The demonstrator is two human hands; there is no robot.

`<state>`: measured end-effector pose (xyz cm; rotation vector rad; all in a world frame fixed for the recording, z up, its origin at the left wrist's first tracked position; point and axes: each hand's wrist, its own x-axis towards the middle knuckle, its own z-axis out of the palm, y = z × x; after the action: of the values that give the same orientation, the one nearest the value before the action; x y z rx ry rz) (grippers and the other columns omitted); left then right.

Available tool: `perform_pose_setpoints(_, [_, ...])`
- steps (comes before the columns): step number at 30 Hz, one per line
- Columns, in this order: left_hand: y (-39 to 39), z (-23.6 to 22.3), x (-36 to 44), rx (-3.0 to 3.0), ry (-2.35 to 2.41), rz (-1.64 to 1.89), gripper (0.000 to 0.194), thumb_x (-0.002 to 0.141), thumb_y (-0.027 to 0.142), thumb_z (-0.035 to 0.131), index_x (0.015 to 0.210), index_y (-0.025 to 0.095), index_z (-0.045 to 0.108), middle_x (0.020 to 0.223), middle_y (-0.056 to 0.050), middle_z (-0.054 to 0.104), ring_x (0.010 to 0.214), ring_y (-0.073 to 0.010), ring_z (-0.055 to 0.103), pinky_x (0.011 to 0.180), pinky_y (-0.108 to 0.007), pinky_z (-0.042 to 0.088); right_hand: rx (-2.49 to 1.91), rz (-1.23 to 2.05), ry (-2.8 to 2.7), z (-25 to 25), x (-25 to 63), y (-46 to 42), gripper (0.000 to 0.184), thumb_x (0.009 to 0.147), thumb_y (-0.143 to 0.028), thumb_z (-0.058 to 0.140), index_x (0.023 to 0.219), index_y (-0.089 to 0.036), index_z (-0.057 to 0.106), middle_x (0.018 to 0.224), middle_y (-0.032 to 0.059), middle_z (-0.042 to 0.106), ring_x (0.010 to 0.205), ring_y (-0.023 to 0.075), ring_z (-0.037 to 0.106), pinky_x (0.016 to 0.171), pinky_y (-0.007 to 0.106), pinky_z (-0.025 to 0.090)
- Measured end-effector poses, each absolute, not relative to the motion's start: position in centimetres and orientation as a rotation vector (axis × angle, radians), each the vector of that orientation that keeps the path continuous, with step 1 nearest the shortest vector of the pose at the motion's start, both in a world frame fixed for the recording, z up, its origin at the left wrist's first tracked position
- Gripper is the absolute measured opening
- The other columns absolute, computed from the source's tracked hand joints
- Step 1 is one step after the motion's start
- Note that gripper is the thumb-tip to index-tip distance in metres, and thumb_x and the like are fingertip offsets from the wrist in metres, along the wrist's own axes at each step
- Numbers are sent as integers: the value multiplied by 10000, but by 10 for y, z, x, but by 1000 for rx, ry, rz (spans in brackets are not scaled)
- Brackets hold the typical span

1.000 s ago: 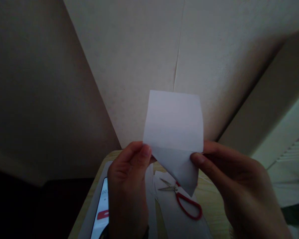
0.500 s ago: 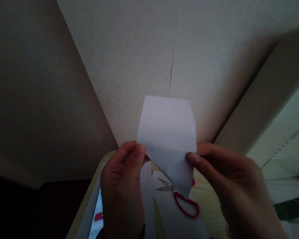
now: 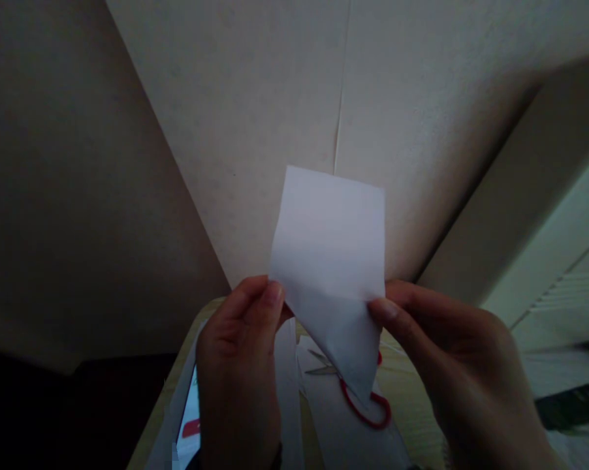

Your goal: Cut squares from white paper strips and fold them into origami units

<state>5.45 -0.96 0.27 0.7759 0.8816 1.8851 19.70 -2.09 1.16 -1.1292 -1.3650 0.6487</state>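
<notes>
A white sheet of paper (image 3: 330, 241) is held up in the air between my two hands, its lower end narrowing to a point at the right. My left hand (image 3: 243, 346) pinches the paper's left edge between thumb and fingers. On the opposite edge, my right hand (image 3: 441, 352) grips it the same way. A faint crease runs across the paper at the height of my thumbs. Below it, red-handled scissors (image 3: 382, 418) lie with their blades apart, partly hidden behind the paper's tip.
The scissors rest on white paper pieces (image 3: 341, 434) on a small wooden table (image 3: 416, 408). A phone or tablet with a lit screen (image 3: 189, 411) lies at the left, partly behind my left wrist. A pale wall (image 3: 255, 130) rises behind the table.
The paper's upper part has risen and straightened, its top edge now slanting down to the right. The crease looks flatter. Both hands keep their grip in nearly the same places.
</notes>
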Motion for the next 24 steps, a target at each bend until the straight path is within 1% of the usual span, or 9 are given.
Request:
perform_pose_setpoints(2, [-11, 3, 54, 764, 907, 1868, 123, 764, 308, 858, 710, 229, 780, 673, 17, 782, 617, -146, 737, 595, -197, 595, -1141, 632, -1359, 11, 197, -22, 217, 862, -296, 715, 647, -277, 744, 640, -40, 750, 629, 164, 692, 542, 206, 510])
perform_pose_setpoints(4, [-13, 5, 55, 787, 905, 1803, 122, 729, 314, 886, 760, 232, 801, 708, 3, 808, 676, -176, 770, 648, -224, 622, -1149, 631, -1352, 11, 196, -23, 224, 869, -313, 708, 651, -276, 741, 625, -31, 736, 613, 176, 692, 506, 211, 513])
perform_pose_setpoints(6, [-14, 6, 55, 821, 888, 1720, 153, 686, 268, 914, 801, 227, 822, 752, -17, 834, 738, -204, 799, 694, -237, 642, -1155, 648, -1339, 11, 196, -24, 226, 871, -323, 707, 653, -272, 740, 619, -24, 724, 592, 177, 687, 459, 201, 508])
perform_pose_setpoints(9, [-15, 9, 56, 831, 872, 1673, 184, 658, 197, 925, 814, 237, 836, 794, -24, 854, 759, -208, 816, 684, -208, 645, -1137, 661, -1331, 11, 194, -24, 232, 861, -311, 717, 634, -267, 728, 591, -25, 695, 558, 161, 666, 409, 168, 492])
perform_pose_setpoints(11, [-14, 9, 57, 835, 885, 1669, 178, 659, 211, 928, 810, 241, 838, 789, -23, 855, 748, -212, 820, 665, -198, 643, -1130, 674, -1328, 12, 193, -24, 231, 866, -305, 716, 638, -269, 734, 591, -25, 697, 561, 155, 664, 407, 152, 495])
perform_pose_setpoints(14, [-12, 8, 57, 853, 917, 1675, 200, 648, 266, 941, 816, 231, 838, 772, -36, 851, 747, -242, 821, 655, -231, 655, -1140, 682, -1318, 13, 192, -25, 214, 868, -300, 723, 658, -276, 754, 618, -26, 726, 578, 147, 673, 419, 132, 505])
perform_pose_setpoints(17, [-12, 6, 57, 880, 951, 1681, 228, 647, 297, 940, 833, 216, 836, 765, -56, 847, 731, -263, 818, 647, -280, 666, -1141, 670, -1319, 15, 193, -27, 221, 866, -308, 724, 650, -266, 744, 620, -18, 721, 573, 149, 662, 415, 140, 499])
perform_pose_setpoints(20, [-12, 6, 56, 917, 979, 1709, 202, 651, 281, 933, 814, 217, 832, 746, -51, 842, 701, -246, 812, 625, -267, 658, -1126, 693, -1329, 14, 193, -26, 234, 877, -328, 709, 655, -257, 723, 624, -8, 699, 587, 162, 657, 404, 159, 484])
perform_pose_setpoints(24, [-13, 6, 55, 970, 995, 1729, 132, 682, 235, 909, 780, 233, 820, 742, -20, 840, 681, -179, 803, 615, -173, 619, -1131, 763, -1358, 9, 194, -21, 195, 851, -363, 733, 687, -260, 716, 649, -5, 678, 605, 179, 656, 388, 191, 432])
